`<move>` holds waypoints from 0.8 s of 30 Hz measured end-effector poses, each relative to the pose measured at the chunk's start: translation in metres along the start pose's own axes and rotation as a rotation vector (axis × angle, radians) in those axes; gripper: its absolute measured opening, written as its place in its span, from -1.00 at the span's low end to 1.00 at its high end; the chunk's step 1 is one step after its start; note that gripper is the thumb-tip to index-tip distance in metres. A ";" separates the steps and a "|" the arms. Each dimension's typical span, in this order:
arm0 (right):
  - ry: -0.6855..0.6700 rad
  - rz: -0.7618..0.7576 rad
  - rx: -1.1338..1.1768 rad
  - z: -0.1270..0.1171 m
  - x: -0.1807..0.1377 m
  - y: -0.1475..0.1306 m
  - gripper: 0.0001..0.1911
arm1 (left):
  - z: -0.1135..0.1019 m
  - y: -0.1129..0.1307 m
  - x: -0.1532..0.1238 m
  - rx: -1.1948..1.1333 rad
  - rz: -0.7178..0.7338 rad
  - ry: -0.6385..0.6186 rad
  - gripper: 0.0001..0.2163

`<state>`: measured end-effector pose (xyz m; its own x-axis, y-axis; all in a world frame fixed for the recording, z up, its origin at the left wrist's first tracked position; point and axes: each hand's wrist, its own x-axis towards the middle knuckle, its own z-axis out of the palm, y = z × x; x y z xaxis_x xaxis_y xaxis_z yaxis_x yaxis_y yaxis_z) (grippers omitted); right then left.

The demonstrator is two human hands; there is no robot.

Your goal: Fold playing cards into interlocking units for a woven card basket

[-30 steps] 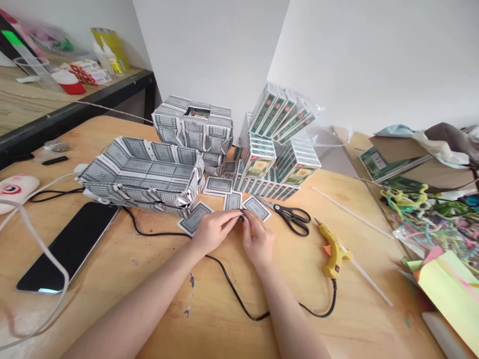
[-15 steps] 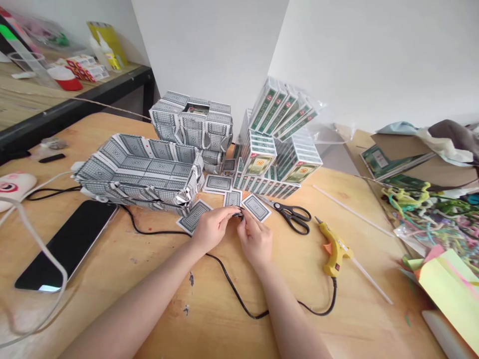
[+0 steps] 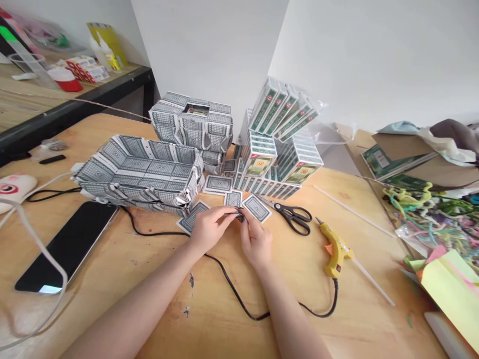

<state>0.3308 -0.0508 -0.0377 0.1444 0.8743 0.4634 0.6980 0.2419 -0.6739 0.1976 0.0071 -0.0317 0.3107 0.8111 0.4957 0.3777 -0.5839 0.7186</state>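
My left hand (image 3: 209, 227) and my right hand (image 3: 257, 244) meet in front of the card structures, fingertips pinched together. Between them is a small dark piece (image 3: 240, 217), mostly hidden by the fingers, so its kind cannot be made out. Several playing cards lie face down just beyond: one card (image 3: 256, 208) by my right fingers, another card (image 3: 194, 215) partly behind my left hand. Left of the hands stands an open tray-like box built of folded playing cards (image 3: 149, 192). Behind it is a taller block of folded cards (image 3: 190, 124) with an opening on top.
Green-and-white card packs (image 3: 260, 162) are stacked at the back. Black-handled scissors (image 3: 294, 217) and a yellow glue gun (image 3: 335, 249) lie to the right, the gun's black cord (image 3: 232, 291) looping under my forearms. A phone (image 3: 69, 244) lies left. Coloured pipe cleaners (image 3: 445, 214) heap far right.
My fingers have shifted slightly around the small dark piece, and a little more of it shows. The other things have stayed in place.
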 end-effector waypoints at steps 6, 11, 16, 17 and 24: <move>0.054 0.069 0.064 0.001 -0.001 0.005 -0.66 | 0.001 0.004 -0.001 0.024 0.043 0.020 -0.85; 0.096 0.187 0.224 0.001 0.003 0.003 -0.72 | 0.002 0.005 -0.002 0.061 0.064 0.034 -0.83; 0.109 0.348 0.496 0.000 0.007 -0.003 -0.76 | 0.002 0.006 -0.001 0.074 0.070 0.058 -0.80; 0.115 0.377 0.535 0.000 0.007 -0.003 -0.77 | 0.002 0.006 -0.001 0.070 0.071 0.059 -0.79; 0.141 0.564 0.836 0.001 0.009 0.000 -0.72 | -0.003 0.011 0.000 0.004 0.005 0.038 -0.78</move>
<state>0.3314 -0.0426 -0.0336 0.4200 0.9073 -0.0192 -0.2034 0.0735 -0.9763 0.1991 0.0011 -0.0222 0.2796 0.8088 0.5173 0.3794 -0.5880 0.7144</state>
